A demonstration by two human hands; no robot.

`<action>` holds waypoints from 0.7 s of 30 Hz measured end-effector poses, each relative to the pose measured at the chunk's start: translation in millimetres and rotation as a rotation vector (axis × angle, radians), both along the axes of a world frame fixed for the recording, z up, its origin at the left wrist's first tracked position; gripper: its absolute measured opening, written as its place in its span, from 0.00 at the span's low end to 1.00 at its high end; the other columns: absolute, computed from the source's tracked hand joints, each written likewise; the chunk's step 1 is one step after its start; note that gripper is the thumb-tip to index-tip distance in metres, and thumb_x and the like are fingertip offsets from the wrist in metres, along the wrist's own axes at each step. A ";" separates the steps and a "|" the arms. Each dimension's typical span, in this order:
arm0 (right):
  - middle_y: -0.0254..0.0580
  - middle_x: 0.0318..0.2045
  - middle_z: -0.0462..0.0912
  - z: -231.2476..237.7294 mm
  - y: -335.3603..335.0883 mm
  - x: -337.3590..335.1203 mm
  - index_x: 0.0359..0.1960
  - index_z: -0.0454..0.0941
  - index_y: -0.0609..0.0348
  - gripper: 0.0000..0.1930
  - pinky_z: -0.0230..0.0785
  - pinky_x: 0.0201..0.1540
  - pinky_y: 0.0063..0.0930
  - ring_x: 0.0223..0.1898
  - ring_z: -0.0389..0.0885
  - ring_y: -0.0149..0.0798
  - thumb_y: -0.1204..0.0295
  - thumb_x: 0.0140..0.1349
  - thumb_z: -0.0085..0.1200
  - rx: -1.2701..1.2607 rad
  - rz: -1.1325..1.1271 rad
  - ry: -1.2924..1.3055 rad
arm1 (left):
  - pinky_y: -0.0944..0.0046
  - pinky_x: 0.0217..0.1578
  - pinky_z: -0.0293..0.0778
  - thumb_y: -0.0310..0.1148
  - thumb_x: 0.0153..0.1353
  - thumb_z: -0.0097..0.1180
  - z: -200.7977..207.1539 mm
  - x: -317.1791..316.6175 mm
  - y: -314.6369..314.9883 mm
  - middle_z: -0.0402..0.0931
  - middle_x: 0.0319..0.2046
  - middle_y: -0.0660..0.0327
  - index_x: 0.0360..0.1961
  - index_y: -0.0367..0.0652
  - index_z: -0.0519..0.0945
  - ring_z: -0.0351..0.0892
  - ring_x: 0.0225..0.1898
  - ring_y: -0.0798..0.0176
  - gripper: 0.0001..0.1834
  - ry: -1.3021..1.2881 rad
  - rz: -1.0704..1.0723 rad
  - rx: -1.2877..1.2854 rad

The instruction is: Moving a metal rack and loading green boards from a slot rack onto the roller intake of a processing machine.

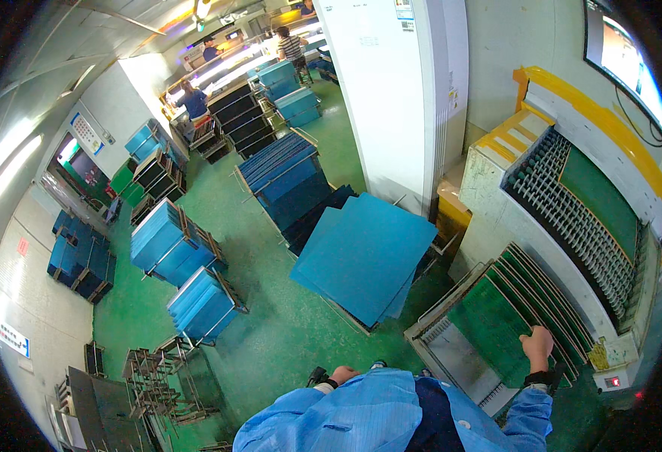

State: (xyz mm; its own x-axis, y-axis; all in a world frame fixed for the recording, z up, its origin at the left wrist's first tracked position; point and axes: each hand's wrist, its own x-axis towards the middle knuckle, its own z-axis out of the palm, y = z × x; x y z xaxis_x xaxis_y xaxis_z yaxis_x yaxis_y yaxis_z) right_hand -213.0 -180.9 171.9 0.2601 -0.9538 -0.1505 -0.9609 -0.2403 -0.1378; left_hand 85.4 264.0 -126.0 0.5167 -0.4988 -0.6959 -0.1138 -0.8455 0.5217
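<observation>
Your right arm reaches forward, its hand (537, 348) knuckles up with fingers clamped on the green board (489, 324) by the near edge of the rack (455, 354), while your left hand (343, 374) (I cannot tell its fingers' state) sits before your waist.

Deep green on the boards (489, 324) at the right hand (537, 349); bright, plain blue on the sheets (365, 252) ahead of the left hand (343, 374). Lighter blue on the coat (346, 418) between both hands, black on the wristband (539, 379) at the right. White banded with yellow on the machine (489, 200) beyond (green again on the floor (259, 358), leftward of both).
</observation>
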 end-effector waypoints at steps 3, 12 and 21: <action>0.50 0.36 0.78 2.7 0.6 1.1 0.38 0.77 0.59 0.20 0.68 0.42 0.35 0.40 0.77 0.46 0.65 0.40 0.62 0.002 0.005 -0.001 | 0.58 0.38 0.70 0.56 0.44 0.54 -1.6 -0.4 0.0 0.77 0.31 0.49 0.31 0.40 0.80 0.76 0.35 0.49 0.27 -0.015 -0.021 0.002; 0.52 0.38 0.77 0.9 -0.6 -0.3 0.40 0.76 0.62 0.23 0.67 0.44 0.34 0.42 0.76 0.47 0.66 0.40 0.62 0.049 -0.015 -0.005 | 0.58 0.38 0.70 0.55 0.45 0.54 18.2 -3.4 -5.6 0.77 0.30 0.49 0.29 0.39 0.80 0.76 0.35 0.50 0.27 -0.004 -0.007 -0.009; 0.51 0.38 0.77 1.8 0.0 0.3 0.40 0.76 0.62 0.23 0.66 0.44 0.34 0.42 0.76 0.47 0.66 0.40 0.62 0.034 -0.009 -0.004 | 0.59 0.37 0.70 0.54 0.45 0.55 17.0 -4.2 -4.7 0.78 0.30 0.50 0.30 0.39 0.80 0.77 0.35 0.52 0.26 0.010 0.012 -0.010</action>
State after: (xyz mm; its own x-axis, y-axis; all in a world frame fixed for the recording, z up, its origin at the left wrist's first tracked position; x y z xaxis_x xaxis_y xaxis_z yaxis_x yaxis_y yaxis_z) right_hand -212.7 -181.0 173.7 0.2524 -0.9503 -0.1823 -0.9624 -0.2270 -0.1492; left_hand 81.2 259.3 -109.0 0.5160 -0.4994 -0.6959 -0.0985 -0.8417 0.5309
